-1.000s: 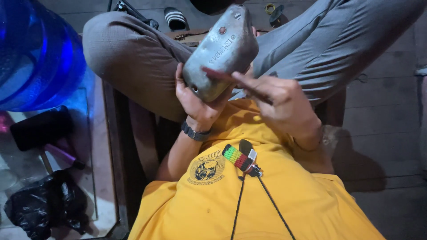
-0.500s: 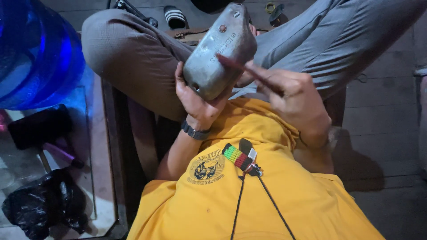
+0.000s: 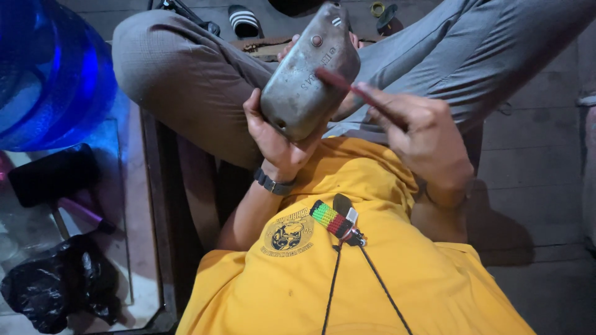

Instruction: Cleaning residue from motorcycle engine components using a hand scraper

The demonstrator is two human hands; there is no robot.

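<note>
Left hand [image 3: 276, 139] cradles the grey metal cover [image 3: 308, 74]; right hand [image 3: 422, 133] grips a thin stick [image 3: 347, 87], seemingly mid-scrape, grime remaining.

The metal cover [image 3: 308, 74] is dull grey with brownish stains. The thin stick [image 3: 357, 93] against it is dark red. The T-shirt [image 3: 385, 279] is bright yellow with a darker round emblem [image 3: 287, 234]. A beaded band [image 3: 331, 218] on the chest is striped green, yellow and red. The trousers [image 3: 186, 80] are plain grey. The watch strap [image 3: 273, 183] is black. The water bottle [image 3: 49, 68] glows deep blue. A sandal [image 3: 243, 20] is striped black and white. The plastic bag [image 3: 59, 288] is black.
</note>
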